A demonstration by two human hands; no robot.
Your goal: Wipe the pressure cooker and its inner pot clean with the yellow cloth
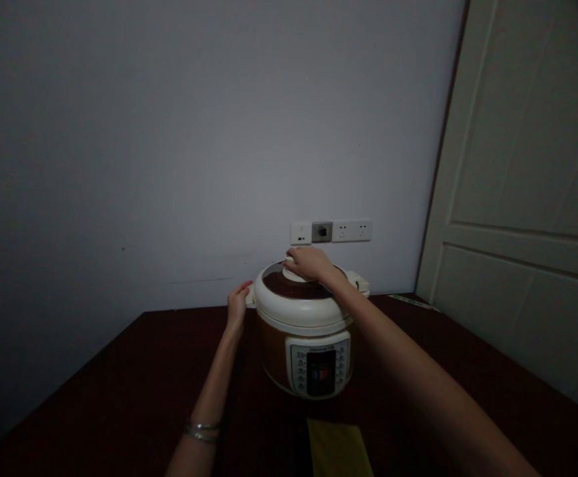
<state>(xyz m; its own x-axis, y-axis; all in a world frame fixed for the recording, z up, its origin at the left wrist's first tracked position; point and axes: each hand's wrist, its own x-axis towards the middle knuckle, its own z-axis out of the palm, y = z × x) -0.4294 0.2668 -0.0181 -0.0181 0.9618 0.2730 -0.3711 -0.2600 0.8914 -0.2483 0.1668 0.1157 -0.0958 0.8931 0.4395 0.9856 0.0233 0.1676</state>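
And here's the pale wall filling the background, a panelled door on the right, the dark red worktop spread below. Centre stage on it, upright: the white-and-brown cooker, control panel facing us! A flat yellow item lies in front. Right hand clamped over the top, left hand out at the side, well apart! Bangles circle the left wrist. Right has the lid knob, left the side handle!
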